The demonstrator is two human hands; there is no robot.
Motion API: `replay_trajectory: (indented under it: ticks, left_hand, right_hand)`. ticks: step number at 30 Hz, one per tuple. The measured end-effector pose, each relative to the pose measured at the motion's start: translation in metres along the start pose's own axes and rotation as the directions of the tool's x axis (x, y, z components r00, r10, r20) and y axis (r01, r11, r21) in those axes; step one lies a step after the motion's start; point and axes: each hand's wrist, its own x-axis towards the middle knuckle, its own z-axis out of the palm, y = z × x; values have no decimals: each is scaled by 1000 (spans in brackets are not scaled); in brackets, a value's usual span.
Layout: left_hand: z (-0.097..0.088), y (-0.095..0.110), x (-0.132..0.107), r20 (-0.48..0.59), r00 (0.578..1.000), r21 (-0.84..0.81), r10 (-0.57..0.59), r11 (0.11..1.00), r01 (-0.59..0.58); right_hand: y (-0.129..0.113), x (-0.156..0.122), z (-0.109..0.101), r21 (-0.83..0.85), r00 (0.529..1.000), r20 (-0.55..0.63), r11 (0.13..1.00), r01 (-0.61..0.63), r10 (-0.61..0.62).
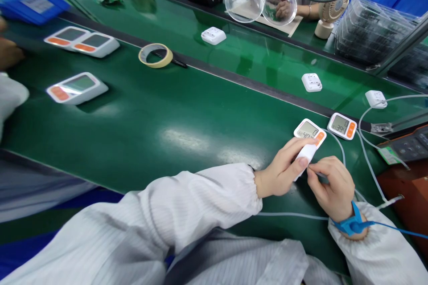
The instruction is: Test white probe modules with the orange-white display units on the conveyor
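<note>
My left hand [284, 167] is closed around a white blood pressure monitor [306, 156], tilted so that its plain side shows. Just beyond the fingers lies another monitor [309, 130] with a lit screen and orange buttons. Its lower part is covered by the left hand. To its right, a further lit monitor [341, 126] rests on the bench. My right hand [332, 182], with a blue wrist strap [354, 222], pinches close against the lower end of the held monitor. Whatever sits between those fingertips is too small to make out.
Pale tubes [368, 160] run around the right side by a dark instrument [408, 144]. A tape roll [155, 55] and more monitors [78, 87] lie left. White units [213, 35] sit on the green strip beyond the rail. Co-workers are at the left and across, near a fan [334, 4].
</note>
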Motion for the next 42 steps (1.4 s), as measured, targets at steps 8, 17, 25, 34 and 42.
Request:
replay_trajectory:
  ticks: [8, 17, 25, 34, 42]
  left_hand:
    - [-3, 0, 0, 9, 995, 151, 98, 984, -98]
    - [-7, 1, 5, 63, 993, 221, 101, 969, -113]
    - [-4, -7, 6, -69, 970, -262, -234, 942, 209]
    - [-4, -10, 7, 73, 957, -295, -282, 910, 291]
    - [0, -8, 4, 221, 938, -362, -268, 870, 335]
  right_hand:
    - [1, -2, 2, -36, 999, -9, 999, 35, -36]
    - [2, -1, 5, -23, 1000, -7, 1000, -5, 5]
    - [5, -5, 2, -115, 999, -16, 993, 34, -36]
    - [14, -11, 9, -30, 944, 68, 947, -320, 322]
    - [18, -13, 5, 162, 904, 83, 890, -427, 419]
